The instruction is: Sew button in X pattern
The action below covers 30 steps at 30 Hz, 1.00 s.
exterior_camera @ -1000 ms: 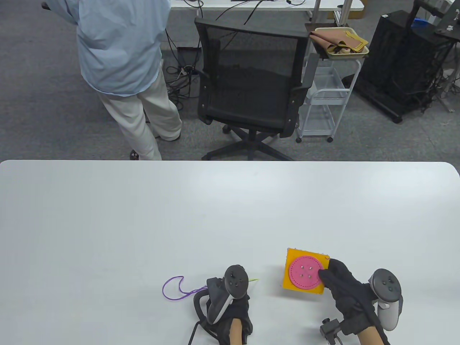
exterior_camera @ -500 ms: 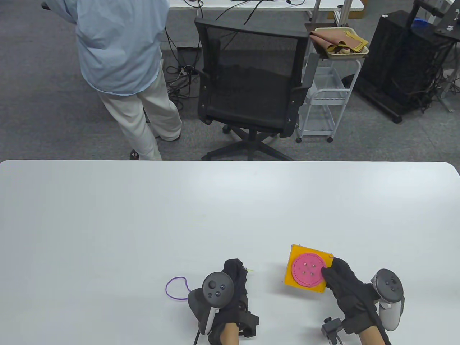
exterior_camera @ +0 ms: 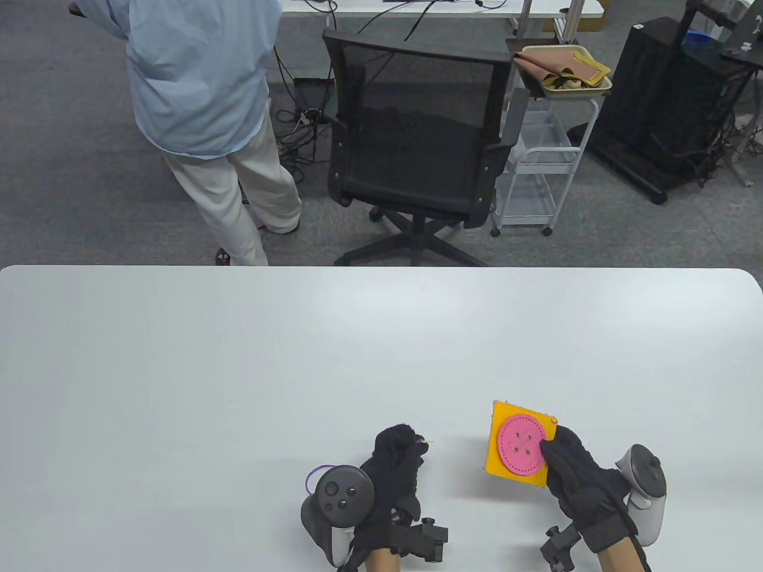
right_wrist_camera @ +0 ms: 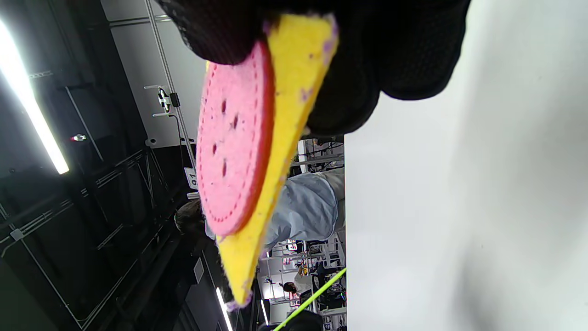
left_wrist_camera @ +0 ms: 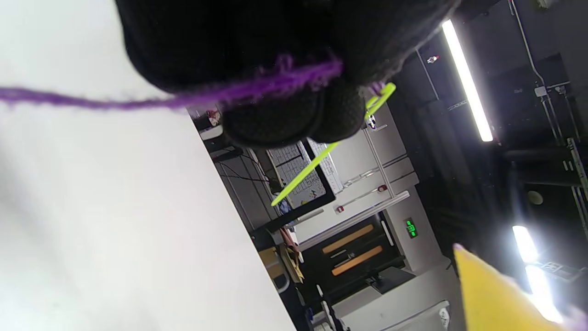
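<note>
A pink felt button [exterior_camera: 523, 444] with several holes sits on a yellow felt square [exterior_camera: 517, 471]. My right hand [exterior_camera: 575, 471] grips the square by its right edge and holds it lifted off the white table [exterior_camera: 238, 369]; the right wrist view shows it edge-on [right_wrist_camera: 275, 151], button [right_wrist_camera: 232, 138] facing left. My left hand [exterior_camera: 398, 465] pinches a lime-green needle [exterior_camera: 425, 442] threaded with purple yarn [exterior_camera: 313, 475]. In the left wrist view the needle [left_wrist_camera: 321, 156] sticks out past my fingertips [left_wrist_camera: 294, 119] and the yarn [left_wrist_camera: 138, 99] trails left. The two hands are apart.
Beyond the table's far edge stand a black office chair [exterior_camera: 417, 137], a person in a light blue shirt [exterior_camera: 202, 77] and a white cart [exterior_camera: 536, 161] with a tray of fabric [exterior_camera: 566, 74]. Black equipment [exterior_camera: 673, 101] stands at the far right.
My left hand turned over and rose with the needle, drawing the yarn loop in. My right hand lifted and tilted the felt square, moving it slightly right and farther away.
</note>
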Tool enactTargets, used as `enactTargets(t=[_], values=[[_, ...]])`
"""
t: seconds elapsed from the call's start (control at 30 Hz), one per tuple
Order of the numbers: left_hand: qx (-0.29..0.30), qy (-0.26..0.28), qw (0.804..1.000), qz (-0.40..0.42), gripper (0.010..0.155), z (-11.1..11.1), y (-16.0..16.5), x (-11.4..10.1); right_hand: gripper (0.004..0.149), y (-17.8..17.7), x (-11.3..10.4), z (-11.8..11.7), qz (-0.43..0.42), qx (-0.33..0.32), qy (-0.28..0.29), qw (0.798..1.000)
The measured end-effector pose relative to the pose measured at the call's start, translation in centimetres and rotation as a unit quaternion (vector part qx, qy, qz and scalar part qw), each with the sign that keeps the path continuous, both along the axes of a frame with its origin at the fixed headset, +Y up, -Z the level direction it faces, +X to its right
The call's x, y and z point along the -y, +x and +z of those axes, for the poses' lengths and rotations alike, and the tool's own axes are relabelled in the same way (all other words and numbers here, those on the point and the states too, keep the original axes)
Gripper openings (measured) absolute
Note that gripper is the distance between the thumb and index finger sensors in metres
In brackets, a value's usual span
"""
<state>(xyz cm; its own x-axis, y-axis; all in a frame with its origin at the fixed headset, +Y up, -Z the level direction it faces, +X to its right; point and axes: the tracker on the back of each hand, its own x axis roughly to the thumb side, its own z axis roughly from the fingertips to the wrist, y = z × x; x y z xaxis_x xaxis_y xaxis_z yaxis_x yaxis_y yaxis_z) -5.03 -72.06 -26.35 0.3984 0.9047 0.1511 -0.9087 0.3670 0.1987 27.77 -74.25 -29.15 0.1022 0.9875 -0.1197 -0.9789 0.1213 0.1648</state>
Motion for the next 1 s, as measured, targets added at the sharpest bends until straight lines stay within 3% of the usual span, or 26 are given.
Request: enactTargets(t=[0.43, 0.57, 0.77, 1.0], values=[[0.070, -0.012, 0.994, 0.087, 0.038, 0.0, 1.5, 0.5, 0.044, -0.8, 0.4, 0.1, -0.121, -0.057, -0.043, 0.990], [0.110, -0.021, 0.984, 0.142, 0.041, -0.2, 1.9, 0.8, 0.044, -1.3, 0.9, 0.1, -0.197, -0.085, -0.076, 0.974], [0.127, -0.011, 0.980, 0.151, 0.045, 0.0, 2.4, 0.6, 0.044, -2.1, 1.5, 0.1, -0.280, -0.126, -0.104, 0.946], [0.153, 0.004, 0.977, 0.151, 0.035, 0.3, 3.7, 0.1, 0.044, -2.9, 1.7, 0.3, -0.337, -0.161, -0.126, 0.919]])
